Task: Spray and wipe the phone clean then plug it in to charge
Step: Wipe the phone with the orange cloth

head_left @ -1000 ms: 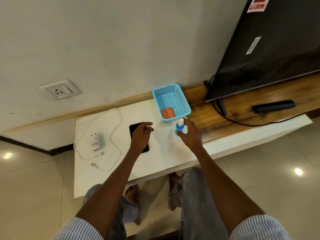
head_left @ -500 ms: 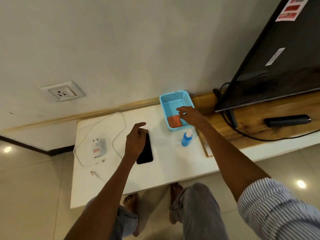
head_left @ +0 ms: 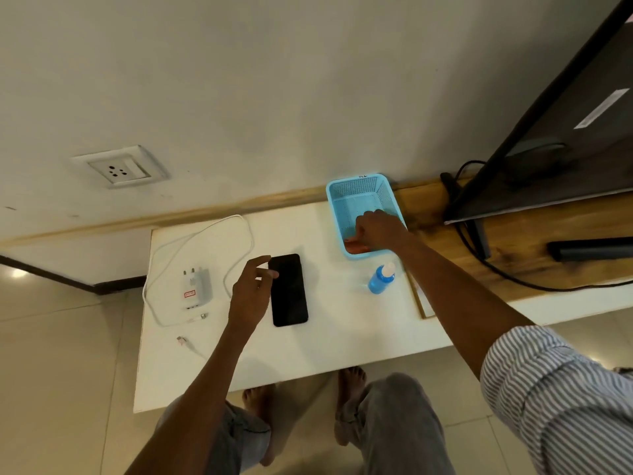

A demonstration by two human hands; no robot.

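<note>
Scanning left to right: wall socket sat on the wall, far left, above the desk. White charger adapter lay flat at the desk's left, prongs pointing far. White cable looped around it; one plug end rested just near of the adapter, the other end lay nearer the desk's near-left edge. Cable was not attached to the phone.

Left hand hovered over the left edge of the phone, fingers loosely spread and curled, gripping nothing. Couldn't tell if fingertips touched the screen. Phone lay flat, screen dark, long axis running near-far, roughly mid-desk, between the adapter and the bottle.

Blue spray bottle with white cap stood right of the phone, well apart from it, just near of the basket, tilted slightly in view.

Light blue basket sat at the far edge of the desk against the wall. Right hand was down inside its near end, fingers bunched on the orange cloth. Most of the cloth was hidden under the hand; whether the grip was fully closed, can't tell.

Right of that: wooden shelf with a TV, black cord and a dark remote.
</note>
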